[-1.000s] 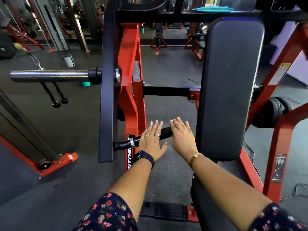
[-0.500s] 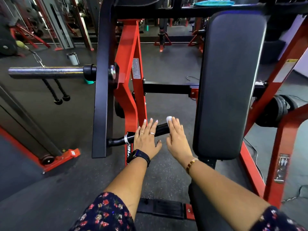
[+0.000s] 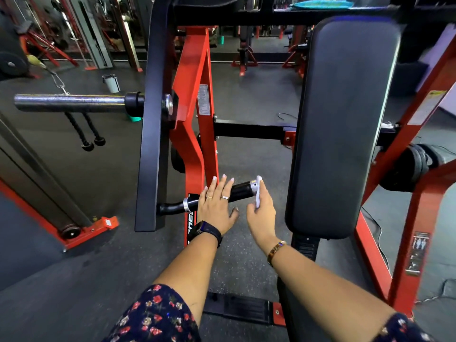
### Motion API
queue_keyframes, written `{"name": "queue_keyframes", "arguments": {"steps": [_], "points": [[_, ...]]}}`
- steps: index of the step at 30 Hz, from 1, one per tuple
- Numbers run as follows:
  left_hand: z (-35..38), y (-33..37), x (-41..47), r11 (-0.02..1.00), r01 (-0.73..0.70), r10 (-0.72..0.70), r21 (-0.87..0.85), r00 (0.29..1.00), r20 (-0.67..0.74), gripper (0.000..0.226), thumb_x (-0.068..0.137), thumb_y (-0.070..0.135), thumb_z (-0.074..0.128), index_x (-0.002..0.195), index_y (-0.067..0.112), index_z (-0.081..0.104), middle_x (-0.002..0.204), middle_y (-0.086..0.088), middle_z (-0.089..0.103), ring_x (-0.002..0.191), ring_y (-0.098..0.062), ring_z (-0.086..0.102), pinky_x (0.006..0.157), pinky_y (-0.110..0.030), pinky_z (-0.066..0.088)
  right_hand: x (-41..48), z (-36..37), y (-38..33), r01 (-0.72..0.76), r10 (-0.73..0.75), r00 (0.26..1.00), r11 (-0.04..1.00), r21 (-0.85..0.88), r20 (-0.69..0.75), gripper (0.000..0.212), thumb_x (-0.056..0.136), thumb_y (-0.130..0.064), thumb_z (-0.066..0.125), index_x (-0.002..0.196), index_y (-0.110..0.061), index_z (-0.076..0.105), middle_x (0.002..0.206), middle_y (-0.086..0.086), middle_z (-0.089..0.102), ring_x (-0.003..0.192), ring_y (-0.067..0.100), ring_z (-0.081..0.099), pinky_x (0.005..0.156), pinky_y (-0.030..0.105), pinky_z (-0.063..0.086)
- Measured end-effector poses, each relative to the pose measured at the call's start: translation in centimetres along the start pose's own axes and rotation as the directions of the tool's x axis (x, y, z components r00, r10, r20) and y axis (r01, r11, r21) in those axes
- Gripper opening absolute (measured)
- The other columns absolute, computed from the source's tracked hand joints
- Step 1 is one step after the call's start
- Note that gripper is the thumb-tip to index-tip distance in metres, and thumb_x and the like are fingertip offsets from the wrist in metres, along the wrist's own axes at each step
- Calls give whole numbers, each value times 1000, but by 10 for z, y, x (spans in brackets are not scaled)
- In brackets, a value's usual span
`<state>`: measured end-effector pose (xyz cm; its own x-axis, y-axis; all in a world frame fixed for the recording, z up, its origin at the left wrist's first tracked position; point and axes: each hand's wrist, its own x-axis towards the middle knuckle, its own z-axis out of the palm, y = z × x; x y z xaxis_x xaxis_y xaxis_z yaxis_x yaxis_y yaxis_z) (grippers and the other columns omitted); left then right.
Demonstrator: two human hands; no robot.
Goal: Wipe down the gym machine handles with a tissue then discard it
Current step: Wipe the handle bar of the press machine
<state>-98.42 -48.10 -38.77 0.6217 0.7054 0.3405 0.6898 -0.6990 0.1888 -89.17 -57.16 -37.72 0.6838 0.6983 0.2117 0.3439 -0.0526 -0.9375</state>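
Wiping step in hand — right hand (image 3: 262, 213) pinches the folded tissue (image 3: 258, 193) against the machine handle (image 3: 241, 191) tip, left hand (image 3: 217, 206) flat-fingered on its grip — next likely a stroke along the grip.

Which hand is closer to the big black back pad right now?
Right. The right hand, holding the tissue at the end of the handle, sits just left of the back pad. The left hand lies flat on the handle, farther left.

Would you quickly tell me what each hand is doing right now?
Left hand: open, resting on the handle.
Right hand: holding the tissue.
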Motion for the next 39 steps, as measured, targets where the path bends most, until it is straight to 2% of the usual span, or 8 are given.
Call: {"name": "queue_keyframes", "arguments": {"steps": [5, 8, 13, 17, 24, 30, 34, 39], "points": [[-1, 0, -1, 1000, 10, -10, 8, 999, 36, 85, 84, 39, 60, 154, 28, 15, 162, 5, 8, 150, -17, 1, 118, -34, -1, 33, -13, -20, -90, 74, 985, 991, 95, 153, 53, 90, 1, 43, 139, -20, 44, 123, 22, 57, 83, 23, 59, 64, 14, 46], [0, 1, -1, 1000, 13, -13, 0, 1000, 13, 85, 82, 37, 63, 154, 27, 19, 162, 4, 12, 150, -18, 6, 118, -35, 0, 34, -15, -18, -219, 194, 964, 967, 130, 181, 46, 95, -10, 46, 140, -22, 45, 130, 9, 57, 103, 32, 56, 73, 26, 46], [4, -2, -1, 1000, 1, -1, 20, 1000, 1, 89, 77, 39, 68, 153, 24, 24, 161, 1, 18, 149, -21, 15, 116, -35, 4, 0, -8, -7, -141, 133, 989, 982, 129, 72, 70, 90, -2, 51, 150, -28, 25, 128, 11, 57, 72, 17, 55, 63, 8, 43], [6, -1, -1, 999, 18, -18, 28, 1000, -13, 93, 70, 41, 72, 150, 22, 28, 157, -3, 29, 144, -23, 28, 113, -38, 12, 9, -5, -10, 38, -46, 994, 995, 88, 98, 68, 88, 1, 52, 148, -20, 28, 145, -12, 35, 133, 6, 38, 107, 16, 32], [4, -1, -1, 999, -2, 4, 55, 999, -35, 93, 67, 39, 73, 150, 22, 34, 158, -2, 28, 145, -24, 28, 113, -36, 10, 49, -9, -5, -371, 320, 923, 886, 279, 212, 27, 92, -28, 53, 117, -24, 62, 120, -3, 60, 104, 12, 56, 101, 35, 43], [7, -2, 0, 999, -24, 26, 32, 997, -77, 99, 61, 36, 81, 147, 20, 36, 154, -5, 36, 141, -26, 35, 112, -38, 16, 9, 4, -7, -220, 242, 967, 952, 213, -81, 48, 95, -15, 50, 141, -27, 45, 122, -10, 56, 110, 9, 53, 93, 23, 41], [7, -2, 0, 999, -31, 33, 31, 997, -75, 101, 61, 39, 81, 147, 21, 31, 153, -5, 38, 140, -25, 36, 111, -39, 20, 17, 5, -6, 25, -27, 1000, 988, 151, 13, 57, 89, 1, 49, 141, -21, 40, 139, -8, 44, 127, 9, 44, 93, 6, 38], [5, -4, 0, 1000, -20, 20, 25, 1000, -17, 91, 71, 38, 73, 151, 23, 31, 158, 0, 27, 146, -22, 26, 116, -36, 12, 46, -10, -5, 23, -15, 987, 999, -48, 159, 39, 87, -7, 56, 122, -22, 53, 111, 8, 62, 88, 12, 57, 70, 10, 44]]}}
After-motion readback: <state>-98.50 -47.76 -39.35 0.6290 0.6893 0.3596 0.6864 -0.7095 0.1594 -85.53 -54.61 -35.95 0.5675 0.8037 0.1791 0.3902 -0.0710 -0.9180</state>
